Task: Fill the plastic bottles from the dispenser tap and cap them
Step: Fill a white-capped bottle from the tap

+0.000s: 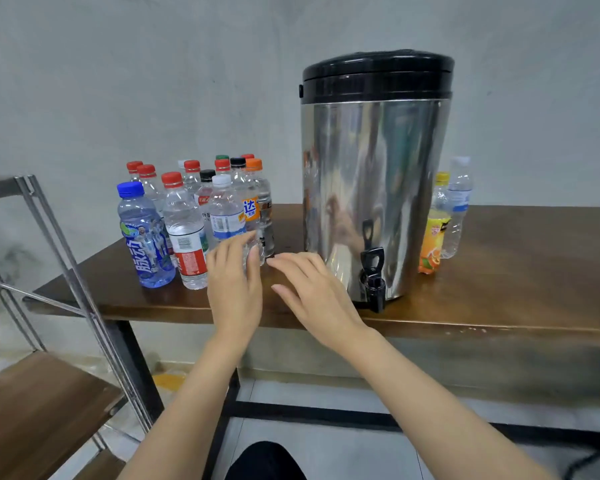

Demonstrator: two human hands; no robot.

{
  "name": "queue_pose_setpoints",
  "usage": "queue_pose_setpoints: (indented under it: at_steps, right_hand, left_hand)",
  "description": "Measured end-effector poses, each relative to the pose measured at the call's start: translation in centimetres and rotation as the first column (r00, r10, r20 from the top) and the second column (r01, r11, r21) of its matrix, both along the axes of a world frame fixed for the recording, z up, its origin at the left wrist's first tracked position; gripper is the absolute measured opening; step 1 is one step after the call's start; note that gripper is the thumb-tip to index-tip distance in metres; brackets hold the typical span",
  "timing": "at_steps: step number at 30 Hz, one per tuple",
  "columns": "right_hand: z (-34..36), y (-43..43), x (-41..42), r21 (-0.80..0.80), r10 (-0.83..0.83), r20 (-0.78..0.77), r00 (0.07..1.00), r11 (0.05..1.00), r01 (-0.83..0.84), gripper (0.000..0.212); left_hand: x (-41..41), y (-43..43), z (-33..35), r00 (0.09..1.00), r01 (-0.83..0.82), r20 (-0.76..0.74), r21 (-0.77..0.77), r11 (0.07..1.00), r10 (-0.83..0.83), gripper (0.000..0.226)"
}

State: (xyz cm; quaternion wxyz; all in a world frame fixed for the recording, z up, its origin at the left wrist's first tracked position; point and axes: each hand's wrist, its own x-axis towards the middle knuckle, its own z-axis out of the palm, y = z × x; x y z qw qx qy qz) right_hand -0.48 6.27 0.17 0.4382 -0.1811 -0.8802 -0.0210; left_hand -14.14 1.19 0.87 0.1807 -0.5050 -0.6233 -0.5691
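Wooden table (520, 268), brown top, black frame, under left hand (234, 289) and right hand (317, 292). Metal-framed rack (39, 407) with wooden shelves, well left of left hand. Grey wall (118, 81) beyond hands. Grey floor (326, 452) below them, bearing yellow mark (168, 379). Dark cable (589, 459) on floor, well right of right hand.

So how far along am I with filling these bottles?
Mostly done, it seems: the capped cluster left of the dispenser looks full. Your left hand grips the white-capped bottle at its front; the right hand hovers open. The yellow-capped bottle and clear bottle right of the dispenser look unfilled.
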Motion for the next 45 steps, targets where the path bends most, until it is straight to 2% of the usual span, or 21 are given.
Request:
queue_pose_setpoints:
  at_steps: [3, 6, 12, 15, 19, 25, 27, 31, 34, 38, 42, 45]
  right_hand:
    - [1.6, -1.8, 3.1, 0.107, 0.043, -0.090, 0.995, 0.994, -0.033, 0.039]
    - [2.6, -2.4, 7.0, 0.169, 0.058, -0.132, 0.990, 0.985, -0.036, 0.044]
    - [2.6, 0.9, 15.1, 0.156, -0.155, -0.239, 0.959, 0.968, 0.195, 0.038]
    - [1.8, 4.0, 19.2, 0.112, -0.287, -0.252, 0.924, 0.940, 0.322, 0.036]
    - [0.3, 8.5, 23.8, -0.035, -0.454, -0.196, 0.869, 0.889, 0.456, 0.043]
    - [0.3, 15.5, 27.4, -0.341, -0.528, 0.029, 0.849, 0.793, 0.505, 0.068]
    - [0.5, 18.1, 27.6, -0.444, -0.505, 0.076, 0.860, 0.755, 0.483, 0.077]
    - [0.8, 22.8, 27.0, -0.691, -0.418, 0.051, 0.907, 0.641, 0.334, 0.091]
    - [0.2, 25.7, 26.2, -0.750, -0.380, 0.075, 0.922, 0.588, 0.303, 0.100]
    - [-0.6, 28.5, 25.2, -0.787, -0.338, 0.053, 0.940, 0.565, 0.247, 0.104]
    - [-1.0, 29.5, 24.2, -0.819, -0.312, -0.038, 0.949, 0.553, 0.149, 0.097]
    - [-1.5, 29.7, 24.0, -0.801, -0.325, -0.064, 0.944, 0.581, 0.146, 0.092]
  left_hand:
    - [3.0, -1.2, 2.0, 0.996, 0.080, -0.054, 0.111, 0.991, -0.075, 0.031]
    - [6.7, -1.7, 3.8, 0.986, 0.167, -0.046, 0.184, 0.969, -0.162, 0.030]
    - [14.5, -0.2, 5.0, 0.945, 0.328, -0.073, 0.243, 0.913, -0.320, 0.032]
    - [18.8, 1.7, 4.2, 0.899, 0.438, -0.117, 0.198, 0.877, -0.423, 0.033]
    - [23.2, 6.0, 1.1, 0.857, 0.503, -0.137, 0.018, 0.864, -0.496, 0.034]
    - [25.8, 13.7, -3.8, 0.860, 0.354, -0.243, -0.350, 0.867, -0.449, 0.046]
    - [25.9, 15.6, -4.3, 0.865, 0.306, -0.256, -0.415, 0.857, -0.433, 0.047]
    - [25.6, 18.1, -4.8, 0.863, 0.221, -0.325, -0.446, 0.867, -0.387, 0.043]
    - [25.4, 19.1, -5.2, 0.851, 0.162, -0.381, -0.463, 0.871, -0.361, 0.042]
    - [25.5, 19.6, -5.5, 0.829, 0.108, -0.453, -0.445, 0.889, -0.327, 0.039]
    - [25.5, 19.9, -5.6, 0.839, 0.097, -0.447, -0.438, 0.893, -0.310, 0.038]
    - [25.5, 20.0, -5.8, 0.831, 0.089, -0.461, -0.442, 0.892, -0.312, 0.037]
